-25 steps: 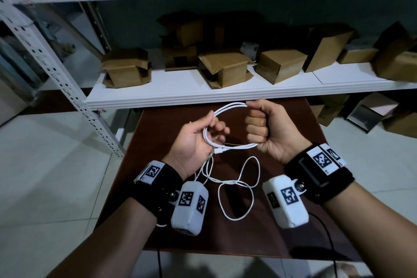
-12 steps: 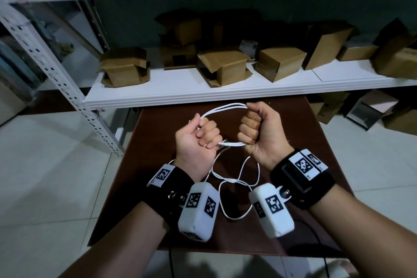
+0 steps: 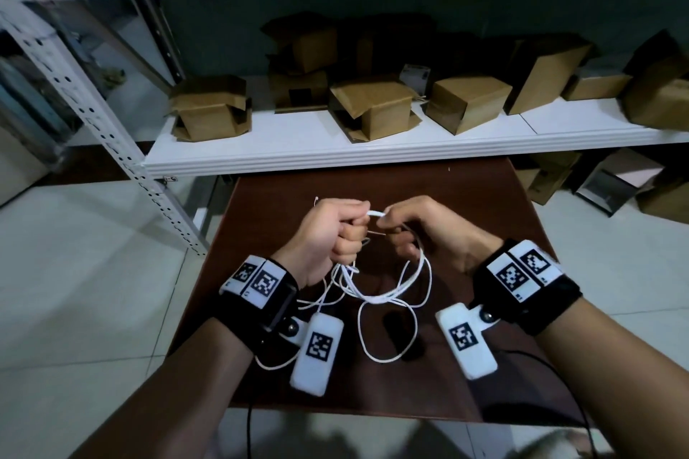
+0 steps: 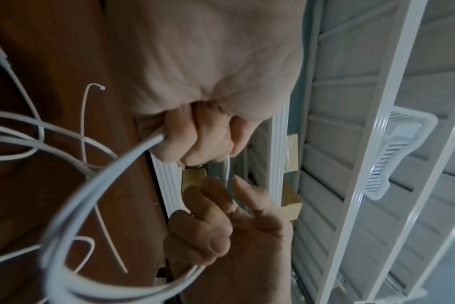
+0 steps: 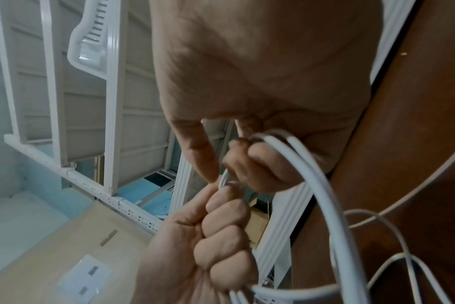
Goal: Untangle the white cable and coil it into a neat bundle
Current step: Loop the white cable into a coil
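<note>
I hold the white cable (image 3: 387, 295) over the dark brown table (image 3: 484, 220). My left hand (image 3: 346, 237) is a fist gripping several strands, seen from the left wrist (image 4: 195, 142). My right hand (image 3: 400, 233) pinches the cable's top strand right next to the left thumb and has loops running under its curled fingers (image 5: 249, 162). The gathered loops (image 4: 73, 205) hang below both hands, and a loose loop (image 3: 387, 358) trails onto the table. A thin white strand end (image 3: 316, 200) sticks up behind the left fist.
A low white shelf (image 3: 373, 155) with several cardboard boxes (image 3: 373, 106) runs just past the table's far edge. A perforated metal rack post (image 3: 112, 130) slants down at the left. Pale floor tiles surround the table, and more boxes (image 3: 611, 186) lie at the right.
Both hands have dropped and turned over, so the loops that arched above them now hang beneath. The right hand went from a closed fist to a pinch beside the left thumb.
</note>
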{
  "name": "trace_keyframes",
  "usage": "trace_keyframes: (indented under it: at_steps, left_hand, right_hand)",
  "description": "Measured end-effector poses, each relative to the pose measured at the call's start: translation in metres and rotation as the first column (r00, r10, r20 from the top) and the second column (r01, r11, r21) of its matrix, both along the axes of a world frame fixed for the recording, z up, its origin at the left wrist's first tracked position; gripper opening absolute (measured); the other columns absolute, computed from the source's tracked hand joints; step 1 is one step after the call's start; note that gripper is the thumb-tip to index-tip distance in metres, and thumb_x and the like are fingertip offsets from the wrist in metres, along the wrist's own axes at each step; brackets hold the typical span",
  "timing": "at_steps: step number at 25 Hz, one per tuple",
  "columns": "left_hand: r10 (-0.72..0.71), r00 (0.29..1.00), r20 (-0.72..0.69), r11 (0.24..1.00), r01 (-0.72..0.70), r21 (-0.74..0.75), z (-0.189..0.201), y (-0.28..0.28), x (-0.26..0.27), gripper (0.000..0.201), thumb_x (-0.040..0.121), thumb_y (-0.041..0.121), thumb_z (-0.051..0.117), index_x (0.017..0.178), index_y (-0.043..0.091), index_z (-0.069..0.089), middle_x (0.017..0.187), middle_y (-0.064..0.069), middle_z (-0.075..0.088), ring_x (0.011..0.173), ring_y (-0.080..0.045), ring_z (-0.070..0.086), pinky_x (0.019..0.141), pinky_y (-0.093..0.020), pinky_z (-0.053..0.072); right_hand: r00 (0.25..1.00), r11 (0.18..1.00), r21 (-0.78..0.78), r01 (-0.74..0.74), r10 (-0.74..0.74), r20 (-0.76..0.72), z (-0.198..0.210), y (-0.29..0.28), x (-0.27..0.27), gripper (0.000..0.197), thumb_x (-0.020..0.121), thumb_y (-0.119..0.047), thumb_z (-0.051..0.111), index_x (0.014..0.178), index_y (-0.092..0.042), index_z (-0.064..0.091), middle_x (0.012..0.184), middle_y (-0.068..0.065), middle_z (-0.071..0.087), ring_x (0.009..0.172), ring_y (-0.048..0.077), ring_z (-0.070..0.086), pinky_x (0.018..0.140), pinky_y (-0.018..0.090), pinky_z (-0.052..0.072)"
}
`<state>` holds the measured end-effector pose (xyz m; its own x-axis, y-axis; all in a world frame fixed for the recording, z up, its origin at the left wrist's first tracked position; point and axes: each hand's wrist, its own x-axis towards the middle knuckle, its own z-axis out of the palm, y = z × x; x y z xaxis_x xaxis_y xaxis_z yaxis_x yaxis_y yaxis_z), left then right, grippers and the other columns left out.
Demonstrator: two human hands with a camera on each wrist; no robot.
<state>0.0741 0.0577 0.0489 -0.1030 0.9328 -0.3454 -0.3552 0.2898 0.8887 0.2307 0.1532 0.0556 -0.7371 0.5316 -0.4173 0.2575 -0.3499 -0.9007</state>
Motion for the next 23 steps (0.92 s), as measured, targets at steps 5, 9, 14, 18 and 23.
trace_keyframes:
  at_steps: [5,9,14,18,23]
  left_hand:
    - [-0.069,0.991,-0.117,0.996,0.063,-0.059,-0.005,0.002,0.014,0.034,0.101,0.009,0.04,0.069,0.018,0.039,0.051,0.007,0.019,0.036,-0.002,0.012,0.042,-0.012,0.008]
    - [-0.05,0.995,0.091,0.992,0.06,-0.111,0.002,0.004,0.007,0.054,0.105,0.054,0.039,0.069,0.015,0.051,0.05,0.005,0.029,0.034,-0.002,0.017,0.04,-0.017,0.003]
    - [0.009,0.999,0.049,0.989,-0.001,-0.149,-0.002,0.002,0.003,0.106,0.078,0.096,0.031,0.117,0.0,0.053,0.071,-0.006,0.048,0.05,-0.014,0.037,0.039,-0.018,0.01]
    - [-0.018,0.998,0.055,0.988,0.026,-0.151,-0.008,0.002,0.004,0.113,0.072,0.102,0.021,0.108,0.001,0.055,0.066,0.0,0.043,0.052,-0.014,0.033,0.044,-0.021,0.006]
    - [-0.068,0.997,-0.032,0.986,0.062,-0.157,-0.014,0.005,0.008,0.116,0.062,0.106,0.014,0.101,0.004,0.054,0.071,-0.011,0.048,0.045,-0.016,0.04,0.04,-0.018,0.007]
  right_hand:
    - [0.983,0.989,0.132,-0.065,0.041,0.177,0.006,-0.012,-0.003,0.029,0.085,-0.016,0.057,0.057,-0.019,0.048,0.054,0.002,0.029,0.042,0.015,0.02,0.045,0.028,0.01]
    - [0.994,0.995,0.076,0.06,-0.066,0.084,0.004,-0.018,-0.01,0.03,0.088,-0.037,0.063,0.064,-0.021,0.053,0.058,0.0,0.028,0.046,0.014,0.017,0.047,0.03,0.008]
    - [0.999,0.96,0.279,-0.002,-0.011,0.046,-0.005,-0.021,-0.01,0.033,0.088,-0.03,0.079,0.06,-0.016,0.069,0.06,0.01,0.057,0.047,0.017,0.037,0.05,0.03,0.021]
    - [1.0,0.917,0.399,-0.023,0.029,-0.009,-0.011,-0.022,-0.012,0.02,0.091,-0.022,0.076,0.077,-0.008,0.078,0.074,0.006,0.073,0.064,0.009,0.062,0.067,0.024,0.047]
    - [0.99,0.904,0.403,-0.14,0.135,0.039,-0.01,-0.024,-0.01,0.031,0.091,-0.016,0.071,0.074,0.009,0.064,0.065,0.014,0.061,0.052,0.015,0.049,0.053,0.024,0.039]
